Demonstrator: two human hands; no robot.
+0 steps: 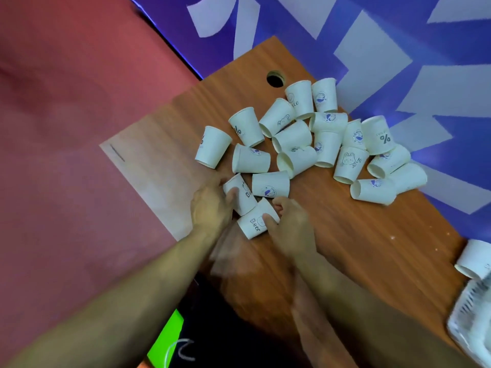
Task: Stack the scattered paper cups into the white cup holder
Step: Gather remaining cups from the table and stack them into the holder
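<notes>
I have the left hand (210, 205) wrapped around one paper cup (239, 193). The thumb lies across its side and the fingers are curled behind it. The right hand (289, 224) pinches a second cup marked "Bear" (255, 221) between its thumb and curled fingers. Both cups lie on their sides between the hands and touch end to side; I cannot tell whether one sits inside the other. They are close to the left edge of the wooden surface (345, 248). Just beyond my fingertips another cup with a blue print (270, 185) lies on its side, almost touching the two I hold. From there the loose heap of cups (313, 136) spreads toward the far right edge, most of them tipped over and leaning on each other. A round hole (275, 78) is cut in the surface near the far corner, just beside the heap. The white cup holder (471, 322) sits at the near right corner, well apart from both hands and cut off by the frame. One more cup (474, 260) lies just beside its far end.
</notes>
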